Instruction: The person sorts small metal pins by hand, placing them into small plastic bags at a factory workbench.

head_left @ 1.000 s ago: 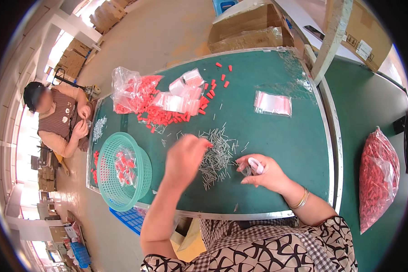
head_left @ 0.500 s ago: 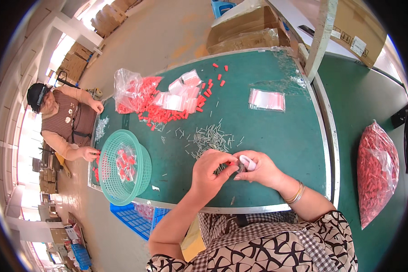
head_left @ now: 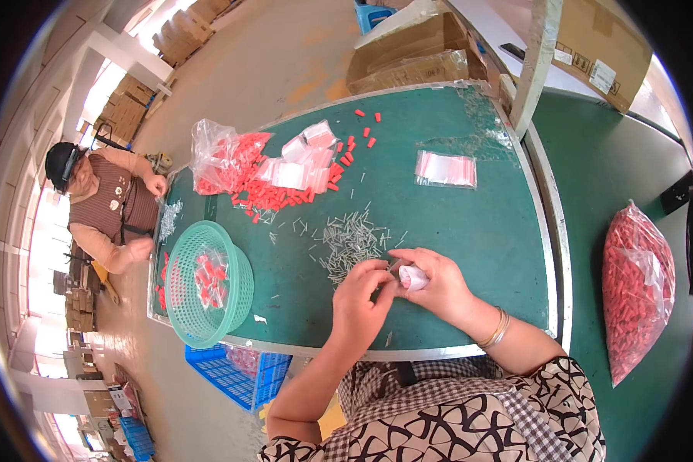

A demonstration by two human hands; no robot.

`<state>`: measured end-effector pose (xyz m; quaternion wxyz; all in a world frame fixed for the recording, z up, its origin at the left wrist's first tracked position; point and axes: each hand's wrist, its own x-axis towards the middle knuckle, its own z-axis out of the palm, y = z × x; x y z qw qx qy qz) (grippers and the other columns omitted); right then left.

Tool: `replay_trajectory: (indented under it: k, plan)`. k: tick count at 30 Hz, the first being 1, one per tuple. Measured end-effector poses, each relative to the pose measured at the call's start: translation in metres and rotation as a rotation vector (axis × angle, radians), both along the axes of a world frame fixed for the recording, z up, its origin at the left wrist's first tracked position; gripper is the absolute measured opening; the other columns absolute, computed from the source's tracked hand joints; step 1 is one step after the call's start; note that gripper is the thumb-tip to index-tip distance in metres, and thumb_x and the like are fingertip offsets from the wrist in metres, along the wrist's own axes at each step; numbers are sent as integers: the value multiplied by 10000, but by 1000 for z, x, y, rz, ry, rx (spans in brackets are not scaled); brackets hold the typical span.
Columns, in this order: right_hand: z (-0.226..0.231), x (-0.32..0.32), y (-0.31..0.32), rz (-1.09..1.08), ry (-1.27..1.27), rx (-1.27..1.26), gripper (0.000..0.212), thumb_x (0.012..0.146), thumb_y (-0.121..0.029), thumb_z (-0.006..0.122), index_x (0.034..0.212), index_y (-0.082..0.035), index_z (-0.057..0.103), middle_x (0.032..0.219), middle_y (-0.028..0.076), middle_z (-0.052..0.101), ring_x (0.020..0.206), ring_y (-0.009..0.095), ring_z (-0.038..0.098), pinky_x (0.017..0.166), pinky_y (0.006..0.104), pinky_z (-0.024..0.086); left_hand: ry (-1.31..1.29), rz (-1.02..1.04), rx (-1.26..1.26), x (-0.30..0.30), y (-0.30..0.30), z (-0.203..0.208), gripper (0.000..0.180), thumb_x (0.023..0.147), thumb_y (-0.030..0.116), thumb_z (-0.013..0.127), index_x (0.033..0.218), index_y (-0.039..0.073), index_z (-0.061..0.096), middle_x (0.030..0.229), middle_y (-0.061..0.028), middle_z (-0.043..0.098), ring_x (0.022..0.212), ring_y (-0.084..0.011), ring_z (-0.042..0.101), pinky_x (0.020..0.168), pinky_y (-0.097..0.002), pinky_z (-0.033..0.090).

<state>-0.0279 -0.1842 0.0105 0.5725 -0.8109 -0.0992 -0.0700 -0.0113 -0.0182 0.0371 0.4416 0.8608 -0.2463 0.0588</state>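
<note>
My right hand [head_left: 441, 286] is closed round a small bundle of folded clear plastic bags [head_left: 413, 278] with whitish-pink showing. Beside it, my left hand [head_left: 360, 299] has its thumb and fingers pinched together, touching the bundle's left side; what lies between them is hidden. Just beyond both hands is a loose pile of thin metal screws or pins [head_left: 352, 237]. Red plastic wall plugs [head_left: 285, 199] lie heaped farther off, with small flat zip bags [head_left: 291, 173] on top of them.
A green basket [head_left: 246, 296] holding filled bags stands at the table's left edge. Another stack of flat bags [head_left: 446, 169] lies at the right. A co-worker [head_left: 115, 196] is at the far left end. A big sack of red plugs [head_left: 635, 296] rests beyond the right edge.
My left fingers have drawn back slightly and lowered, and a red bit at their tips no longer shows. My right hand has turned the bag bundle. The co-worker's hand has pulled away from the basket.
</note>
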Motion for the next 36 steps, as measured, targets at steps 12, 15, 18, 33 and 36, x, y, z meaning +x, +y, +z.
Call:
replay_trajectory:
  k: [12, 15, 18, 33, 36]
  plan:
    - [12, -2, -2, 91, 445, 404, 169, 924, -113, 568, 937, 43, 631, 832, 68, 662, 735, 119, 646, 645, 260, 503, 121, 60, -98, 3, 9, -4, 107, 758, -2, 678, 850, 12, 627, 814, -84, 648, 705, -211, 614, 647, -297, 486]
    - [7, -5, 0, 67, 354, 385, 121, 892, -68, 581, 918, 38, 633, 832, 80, 655, 737, 143, 644, 665, 278, 502, 120, 22, -53, 6, 7, -6, 109, 750, -21, 677, 845, -2, 627, 804, -83, 639, 718, -178, 607, 664, -284, 481]
    - [0, -3, 0, 44, 219, 264, 96, 817, 4, 603, 903, 20, 641, 830, 93, 642, 766, 184, 644, 691, 299, 499, 109, 7, -19, 8, 6, -8, 100, 748, -42, 669, 833, -14, 625, 788, -78, 630, 713, -148, 600, 663, -265, 477]
    - [6, 0, -1, 34, 338, 290, 74, 831, -37, 620, 892, -7, 649, 799, 39, 629, 646, 124, 579, 587, 266, 472, 290, 91, -111, 9, 20, -3, 84, 763, -32, 661, 836, -8, 626, 790, -51, 634, 706, -113, 581, 659, -241, 467]
    - [-3, 0, -2, 69, 411, 341, 101, 871, -117, 634, 893, -22, 659, 789, 10, 622, 584, 58, 524, 488, 217, 424, 217, 70, -96, 8, 19, -2, 96, 756, -35, 665, 839, -6, 626, 793, -57, 627, 718, -130, 587, 669, -249, 472]
